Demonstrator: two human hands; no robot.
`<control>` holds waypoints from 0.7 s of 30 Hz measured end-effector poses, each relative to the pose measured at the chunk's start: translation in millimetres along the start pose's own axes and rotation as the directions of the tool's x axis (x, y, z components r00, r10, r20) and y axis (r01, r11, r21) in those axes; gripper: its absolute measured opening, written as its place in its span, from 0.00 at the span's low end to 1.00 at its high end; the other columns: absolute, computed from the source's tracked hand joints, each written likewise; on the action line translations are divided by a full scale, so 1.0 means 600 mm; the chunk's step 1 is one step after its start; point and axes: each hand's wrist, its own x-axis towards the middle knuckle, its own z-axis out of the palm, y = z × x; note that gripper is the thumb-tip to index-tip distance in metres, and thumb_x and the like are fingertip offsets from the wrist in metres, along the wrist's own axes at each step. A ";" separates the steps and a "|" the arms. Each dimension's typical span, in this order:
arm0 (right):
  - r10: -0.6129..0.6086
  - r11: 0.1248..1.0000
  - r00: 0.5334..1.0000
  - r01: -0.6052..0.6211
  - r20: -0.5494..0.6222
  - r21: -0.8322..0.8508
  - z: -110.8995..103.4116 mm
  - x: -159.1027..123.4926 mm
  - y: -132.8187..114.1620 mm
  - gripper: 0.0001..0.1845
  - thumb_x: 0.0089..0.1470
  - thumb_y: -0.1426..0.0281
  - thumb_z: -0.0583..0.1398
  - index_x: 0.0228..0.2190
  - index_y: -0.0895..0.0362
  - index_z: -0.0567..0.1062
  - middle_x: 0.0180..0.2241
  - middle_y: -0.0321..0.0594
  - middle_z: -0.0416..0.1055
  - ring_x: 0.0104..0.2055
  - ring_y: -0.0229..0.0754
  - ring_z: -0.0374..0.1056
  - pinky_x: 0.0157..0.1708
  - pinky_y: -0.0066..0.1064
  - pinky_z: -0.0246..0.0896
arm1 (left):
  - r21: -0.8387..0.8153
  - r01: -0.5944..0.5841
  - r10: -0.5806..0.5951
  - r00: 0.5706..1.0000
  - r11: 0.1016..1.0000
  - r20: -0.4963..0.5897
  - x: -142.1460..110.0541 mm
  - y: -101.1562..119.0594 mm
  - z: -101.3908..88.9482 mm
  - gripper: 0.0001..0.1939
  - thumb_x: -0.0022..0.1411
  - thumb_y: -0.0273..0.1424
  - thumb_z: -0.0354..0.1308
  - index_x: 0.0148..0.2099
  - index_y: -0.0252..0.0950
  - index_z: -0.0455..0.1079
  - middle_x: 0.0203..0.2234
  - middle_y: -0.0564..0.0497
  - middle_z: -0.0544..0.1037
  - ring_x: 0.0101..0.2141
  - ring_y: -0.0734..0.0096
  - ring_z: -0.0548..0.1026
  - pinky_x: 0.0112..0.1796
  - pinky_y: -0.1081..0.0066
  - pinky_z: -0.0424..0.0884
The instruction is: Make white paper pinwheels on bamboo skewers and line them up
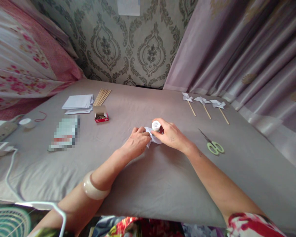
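Observation:
Near the middle of the bed-like surface, my right hand (171, 133) is closed around a small white round container (156, 125), its round end facing up. Just below the container is a folded piece of white paper (156, 140), partly covered by both hands. My left hand (138, 140) is closed, its bent fingers pinching the left side of that paper. I cannot tell whether the container presses on the paper. To the right lie scissors with green handles (215, 147), blades partly apart. Farther back on the right, several-bladed white paper pinwheels (203, 101) on sticks lie in a row.
At the back left are a stack of white paper (78, 102), a bundle of wooden sticks (102, 96) and a red box (101, 117) of small metal pieces. A blurred packet (65, 133), a white round object (27, 123) and a power strip (2, 130) with a white cable lie left.

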 end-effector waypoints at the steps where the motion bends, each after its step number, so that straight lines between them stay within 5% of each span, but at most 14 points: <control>1: -0.007 1.000 1.000 0.007 0.005 -0.001 -0.001 0.001 0.000 0.15 0.53 0.67 0.60 0.44 0.54 0.69 0.32 0.39 0.74 0.31 0.39 0.69 0.31 0.27 0.56 | -0.001 -0.001 0.001 1.000 1.000 -0.001 0.000 0.000 0.000 0.12 0.56 0.19 0.50 0.36 0.35 0.73 0.35 0.43 0.76 0.42 0.57 0.66 0.40 0.60 0.59; 21: -0.055 0.998 0.996 0.056 0.068 -0.014 -0.003 0.015 0.001 0.13 0.53 0.69 0.58 0.42 0.55 0.68 0.30 0.38 0.73 0.28 0.38 0.66 0.29 0.25 0.52 | 0.063 0.037 -0.039 0.999 0.997 0.037 0.001 0.005 -0.005 0.12 0.61 0.24 0.49 0.37 0.35 0.74 0.37 0.44 0.77 0.43 0.57 0.67 0.40 0.59 0.56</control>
